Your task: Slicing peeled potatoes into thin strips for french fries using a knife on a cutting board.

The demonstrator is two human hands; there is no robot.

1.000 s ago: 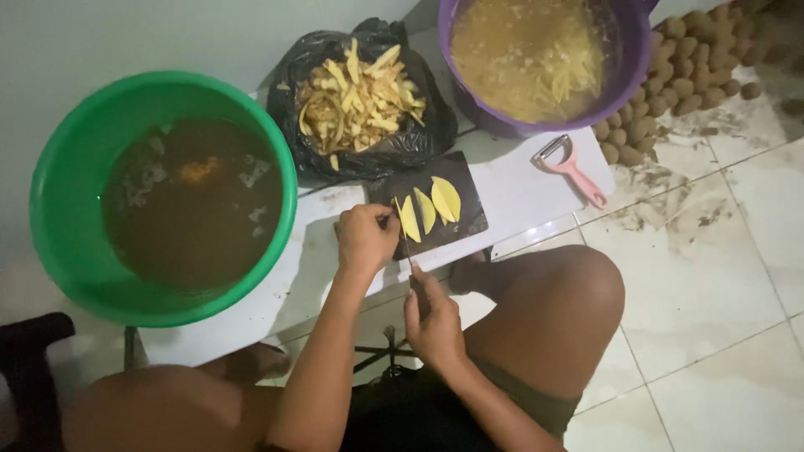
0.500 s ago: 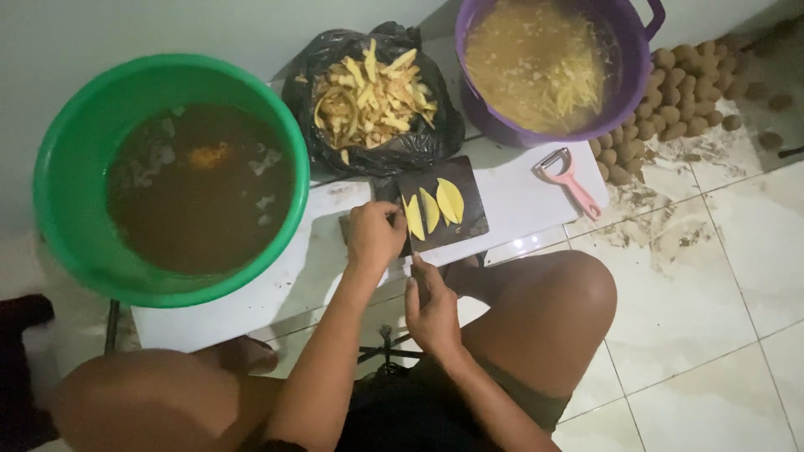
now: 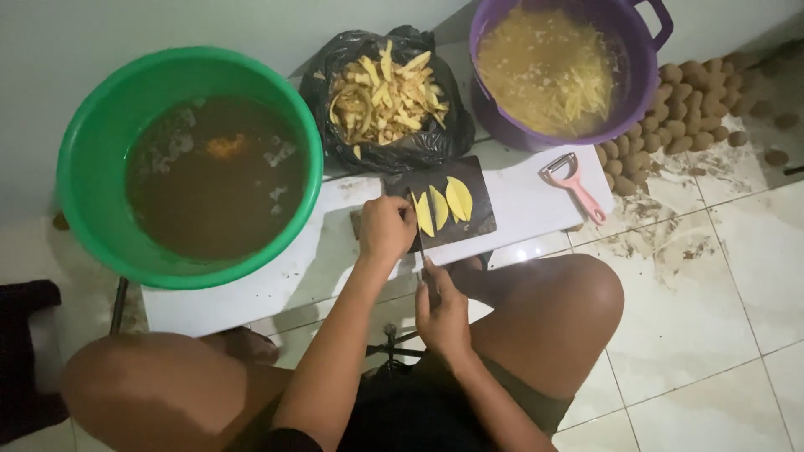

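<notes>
Left hand (image 3: 385,228) pinning potato (image 3: 424,214) on cutting board (image 3: 477,219); right hand (image 3: 442,316) gripping knife (image 3: 421,243).

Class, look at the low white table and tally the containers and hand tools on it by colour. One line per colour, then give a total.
Green: 1, the basin
Purple: 1, the tub
Black: 2, the bag and the cutting board
Pink: 1, the peeler
Total: 5
</notes>
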